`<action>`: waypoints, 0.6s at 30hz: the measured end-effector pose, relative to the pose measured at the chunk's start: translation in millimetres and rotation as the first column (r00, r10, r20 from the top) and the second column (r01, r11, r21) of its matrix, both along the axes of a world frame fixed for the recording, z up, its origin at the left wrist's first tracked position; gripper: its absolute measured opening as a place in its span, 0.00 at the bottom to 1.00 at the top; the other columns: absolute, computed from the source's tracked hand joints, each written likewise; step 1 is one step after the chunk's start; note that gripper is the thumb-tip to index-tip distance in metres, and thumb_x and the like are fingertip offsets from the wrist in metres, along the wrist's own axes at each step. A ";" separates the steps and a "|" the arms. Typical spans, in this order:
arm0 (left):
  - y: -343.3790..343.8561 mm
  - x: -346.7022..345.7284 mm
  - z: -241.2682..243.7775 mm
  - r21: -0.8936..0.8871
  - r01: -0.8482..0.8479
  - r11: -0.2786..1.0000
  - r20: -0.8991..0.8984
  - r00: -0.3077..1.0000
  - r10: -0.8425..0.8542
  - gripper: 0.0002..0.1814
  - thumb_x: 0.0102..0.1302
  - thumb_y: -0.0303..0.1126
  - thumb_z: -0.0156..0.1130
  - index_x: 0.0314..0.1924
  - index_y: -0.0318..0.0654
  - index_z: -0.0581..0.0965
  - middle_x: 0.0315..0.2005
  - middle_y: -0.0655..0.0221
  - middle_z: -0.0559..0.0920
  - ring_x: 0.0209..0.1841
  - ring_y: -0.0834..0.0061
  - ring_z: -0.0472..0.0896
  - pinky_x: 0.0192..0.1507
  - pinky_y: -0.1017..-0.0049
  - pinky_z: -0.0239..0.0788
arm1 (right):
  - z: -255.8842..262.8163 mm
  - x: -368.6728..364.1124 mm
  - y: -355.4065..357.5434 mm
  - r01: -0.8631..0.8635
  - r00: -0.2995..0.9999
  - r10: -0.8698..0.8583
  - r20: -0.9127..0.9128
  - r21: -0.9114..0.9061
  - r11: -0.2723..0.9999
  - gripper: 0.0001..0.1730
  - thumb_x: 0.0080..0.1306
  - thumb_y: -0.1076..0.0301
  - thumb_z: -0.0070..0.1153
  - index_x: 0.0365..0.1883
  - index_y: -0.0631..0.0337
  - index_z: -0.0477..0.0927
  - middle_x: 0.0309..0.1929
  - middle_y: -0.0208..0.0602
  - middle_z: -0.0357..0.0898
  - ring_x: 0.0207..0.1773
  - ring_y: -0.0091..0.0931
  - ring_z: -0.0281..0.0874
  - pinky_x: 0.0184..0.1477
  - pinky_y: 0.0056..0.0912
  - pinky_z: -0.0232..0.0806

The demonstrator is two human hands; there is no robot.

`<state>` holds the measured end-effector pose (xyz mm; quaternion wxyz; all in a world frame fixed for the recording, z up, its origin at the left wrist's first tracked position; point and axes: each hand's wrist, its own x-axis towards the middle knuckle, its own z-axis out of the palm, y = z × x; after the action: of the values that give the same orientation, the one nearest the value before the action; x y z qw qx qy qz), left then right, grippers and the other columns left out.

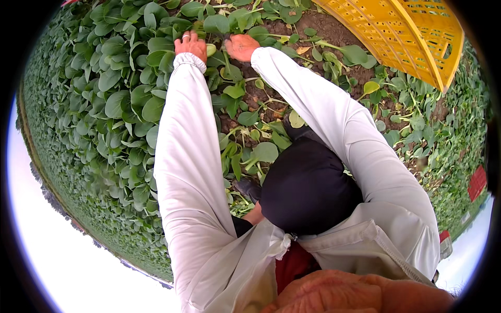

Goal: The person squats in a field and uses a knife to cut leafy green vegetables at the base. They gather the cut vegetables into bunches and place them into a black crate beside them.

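My left hand point(191, 46), with a ring on one finger, reaches into the edge of the standing leafy greens point(117, 74) and rests against a plant; its fingertips are partly hidden among leaves. A pale green stalk base point(211, 49) shows just right of it. My right hand point(241, 47) is low over the soil, a short way to the right, its fingers curled around something dark at their tips that is too small to name. Leaves and stems lie below and between both hands.
A yellow perforated plastic crate point(403, 39) stands at the upper right. Cut leaves and loose stems litter the brown soil point(325, 27). Dense greens fill the left side. My dark shoe point(248, 188) is near the middle. A red object point(477, 183) lies at the far right.
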<state>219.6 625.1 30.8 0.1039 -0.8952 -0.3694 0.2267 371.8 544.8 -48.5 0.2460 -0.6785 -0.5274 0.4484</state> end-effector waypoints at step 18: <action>-16.5 -39.4 -27.4 0.172 0.019 0.985 0.178 0.983 -0.050 0.09 0.59 0.30 0.58 0.37 0.37 0.83 0.55 0.60 0.77 0.56 0.61 0.73 0.50 0.62 0.64 | 7.3 -36.6 2.9 -0.077 0.978 0.063 0.198 0.067 0.995 0.17 0.66 0.60 0.49 0.32 0.64 0.84 0.34 0.45 0.85 0.39 0.43 0.84 0.42 0.44 0.76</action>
<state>180.2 608.6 3.4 0.1493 -0.9064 -0.3795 0.1102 335.3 547.8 -41.2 0.2020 -0.6908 -0.5887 0.3680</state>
